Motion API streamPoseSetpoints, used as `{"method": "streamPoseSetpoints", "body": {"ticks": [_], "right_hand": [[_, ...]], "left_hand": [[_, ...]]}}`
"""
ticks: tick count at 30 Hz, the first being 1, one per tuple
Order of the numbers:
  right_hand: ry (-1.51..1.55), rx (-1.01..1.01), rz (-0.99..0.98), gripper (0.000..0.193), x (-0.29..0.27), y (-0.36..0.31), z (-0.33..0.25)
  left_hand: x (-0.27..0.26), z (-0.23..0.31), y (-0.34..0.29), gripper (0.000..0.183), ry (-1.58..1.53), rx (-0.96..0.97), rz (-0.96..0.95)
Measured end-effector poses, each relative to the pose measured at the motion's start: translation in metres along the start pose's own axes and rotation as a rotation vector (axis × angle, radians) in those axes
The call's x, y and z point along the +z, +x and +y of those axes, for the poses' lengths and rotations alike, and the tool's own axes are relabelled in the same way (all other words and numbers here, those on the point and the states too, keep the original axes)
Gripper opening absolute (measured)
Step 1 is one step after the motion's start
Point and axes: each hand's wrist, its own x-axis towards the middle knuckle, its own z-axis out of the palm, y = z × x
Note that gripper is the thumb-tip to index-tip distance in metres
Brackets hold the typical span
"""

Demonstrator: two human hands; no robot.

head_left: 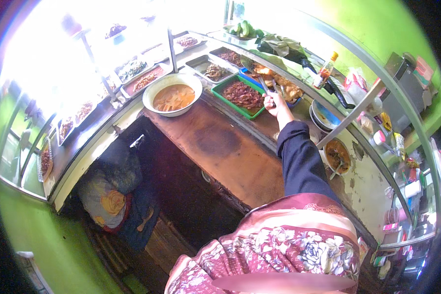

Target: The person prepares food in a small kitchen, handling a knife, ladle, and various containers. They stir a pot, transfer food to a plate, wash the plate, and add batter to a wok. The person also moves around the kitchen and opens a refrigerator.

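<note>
My right hand (275, 104), in a dark sleeve, is closed around metal tongs (264, 85). The tongs' two arms stand apart and point over a blue tray (294, 104) of golden-brown fried pieces (285, 88). Whether the tips touch the food I cannot tell. Just left of the hand is a green tray (253, 116) filled with dark reddish-brown food (240, 94). My left hand is out of view.
A white basin (166, 113) of orange-brown soup stands on the wooden counter (240, 161). Metal trays (193, 66) of food line the glass case. Stacked bowls (323, 117) and a bowl of sauce with a spoon (337, 154) are at right. A glass shelf holds a bottle (325, 73).
</note>
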Motion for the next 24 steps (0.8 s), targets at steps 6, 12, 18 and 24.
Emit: {"method": "streamPoseSetpoints", "body": {"ticks": [6, 12, 18, 24], "right_hand": [[0.059, 0.103, -0.107, 0.019, 0.025, 0.032, 0.011], [0.139, 0.157, -0.136, 0.028, 0.036, 0.029, 0.019], [0.046, 0.031, 0.028, 0.024, 0.031, 0.015, -0.008], [0.129, -0.095, 0.01, 0.023, 0.042, 0.037, 0.01]], "left_hand": [[-0.014, 0.018, -0.034, 0.032, 0.038, -0.067, 0.006], [0.005, 0.081, -0.025, 0.031, -0.063, -0.108, -0.069], [0.021, 0.107, -0.019, 0.029, -0.068, 0.009, -0.092], [0.005, 0.078, -0.017, 0.028, 0.463, 0.197, -0.061]]}}
